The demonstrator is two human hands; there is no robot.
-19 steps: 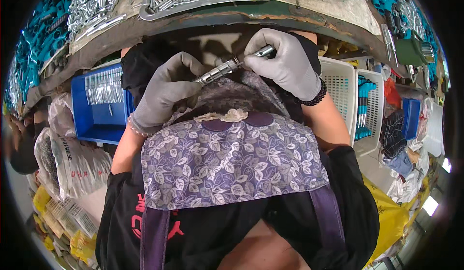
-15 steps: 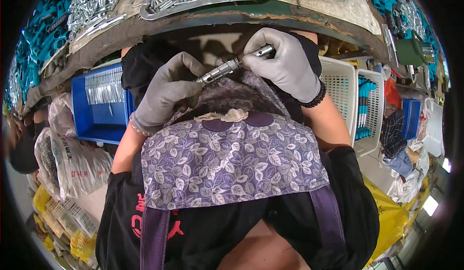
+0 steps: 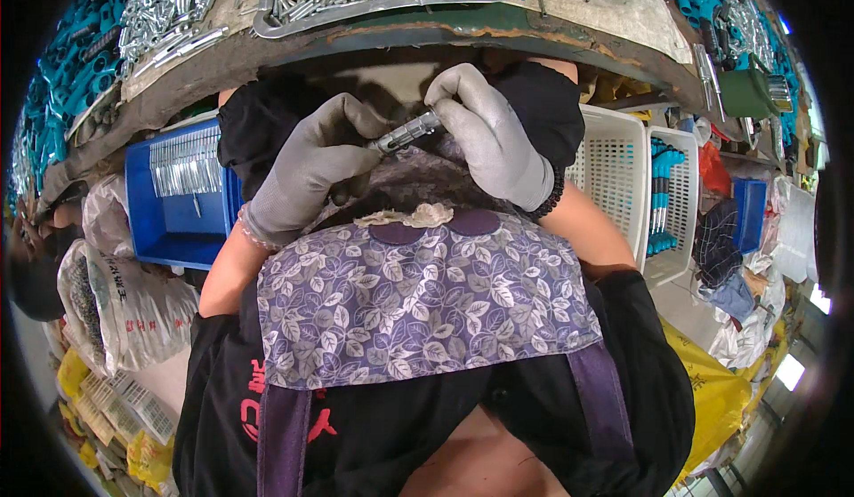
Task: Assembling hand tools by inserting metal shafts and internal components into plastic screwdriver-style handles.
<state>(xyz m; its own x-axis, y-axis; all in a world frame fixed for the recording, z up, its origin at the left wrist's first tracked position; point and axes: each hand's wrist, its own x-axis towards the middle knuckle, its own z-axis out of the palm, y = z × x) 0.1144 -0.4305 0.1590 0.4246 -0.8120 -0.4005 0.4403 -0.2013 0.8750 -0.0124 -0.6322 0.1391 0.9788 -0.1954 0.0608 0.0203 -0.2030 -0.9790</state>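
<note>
Both my hands wear grey gloves and meet above my lap. My left hand [image 3: 316, 164] is closed, thumb and fingers pinching one end of a slotted silver metal cylinder [image 3: 409, 132]. The cylinder slants up to the right. Closed around its upper right end is my right hand [image 3: 492, 141], with the fingers bent over. Whatever else may lie inside the right fingers is hidden. Below the hands is my purple leaf-patterned apron [image 3: 427, 301].
Ahead runs a worn workbench edge [image 3: 391, 48] with a metal tray [image 3: 382, 8] of small parts. A blue bin [image 3: 178, 246] of silver rods stands left. White baskets [image 3: 614, 155] stand right, one holding teal-handled pieces [image 3: 663, 195]. Teal parts [image 3: 84, 70] heap at far left.
My right hand has moved left and closed in against the cylinder's end. The short silver rod with a dark tip that showed in it is out of sight.
</note>
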